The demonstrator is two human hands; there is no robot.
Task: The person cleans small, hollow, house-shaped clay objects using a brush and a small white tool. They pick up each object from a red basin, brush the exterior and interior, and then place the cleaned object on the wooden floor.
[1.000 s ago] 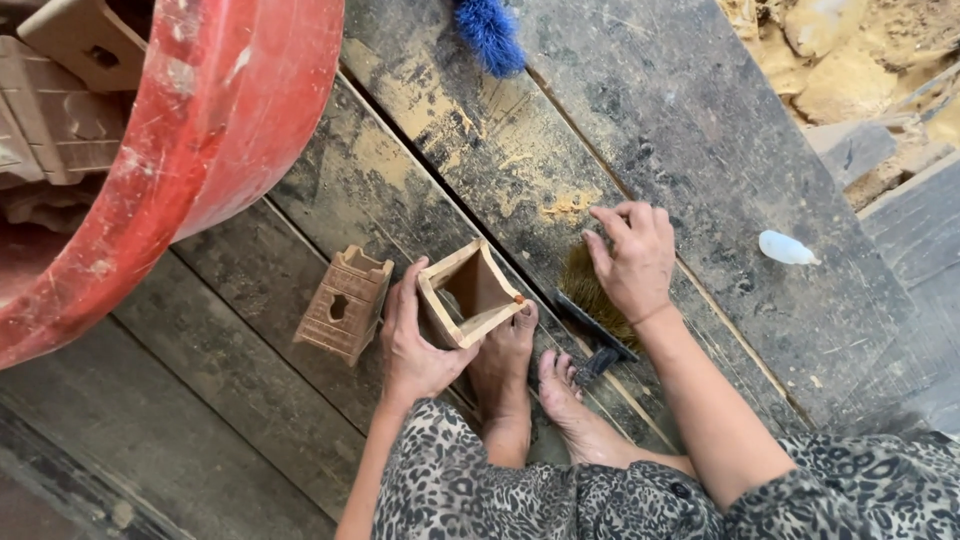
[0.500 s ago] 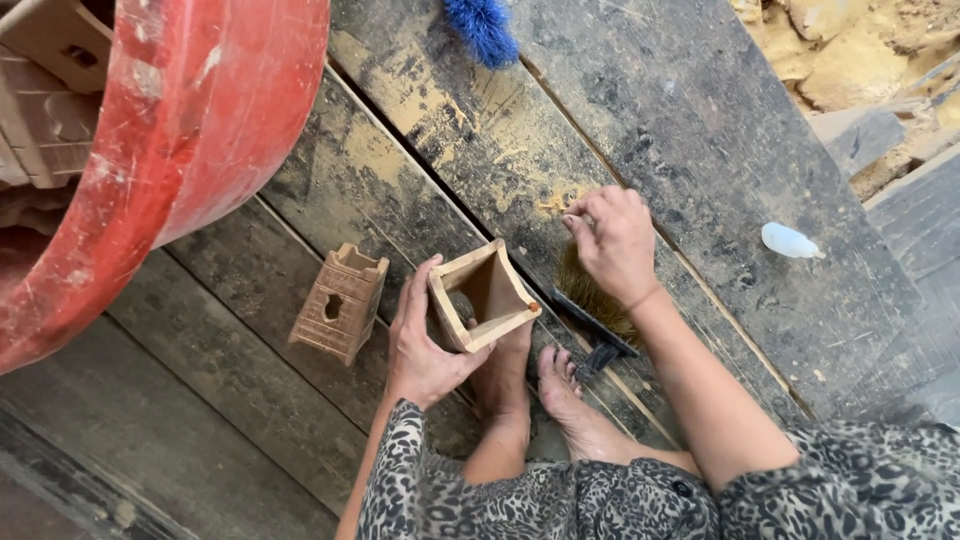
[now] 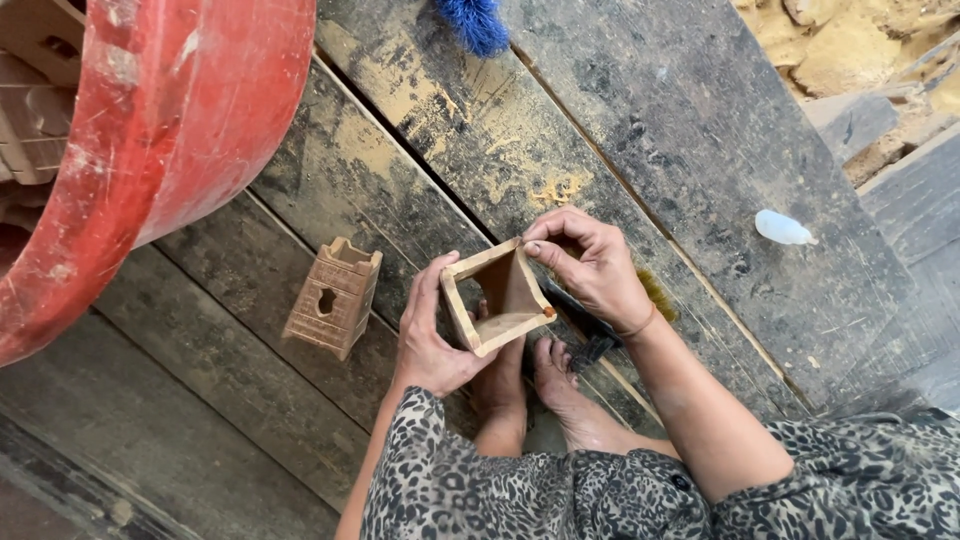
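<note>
The left hand (image 3: 432,340) is wrapped around the near side of a small open wooden box (image 3: 498,296), palm against its wall and thumb up along the left edge, holding it firmly. The box is square, hollow and tilted so that its opening faces the camera. The right hand (image 3: 592,265) meets the box at its far corner: thumb and forefinger are closed in a pinch on the top rim, the other fingers curled behind.

The box is held just above the person's bare feet (image 3: 530,385), which rest on the dark plank floor (image 3: 700,150). Right of the box, partly hidden under the right wrist, lie a dark brush-like tool (image 3: 592,352) and a patch of yellowish bristle (image 3: 658,296); what they are exactly cannot be told.

Left of the box, apart from it, a small carved wooden tower (image 3: 334,297) with a cut-out in its side lies on the planks. Further left a big red tub (image 3: 190,130) fills the corner, with more wooden pieces (image 3: 30,90) inside. Beyond the box, at the top edge, is a blue bristly thing (image 3: 474,22). Well to the right of the box lies a small white bottle (image 3: 782,228), and past it, pale rubble (image 3: 850,50). Sawdust is smeared over the planks above the box.
</note>
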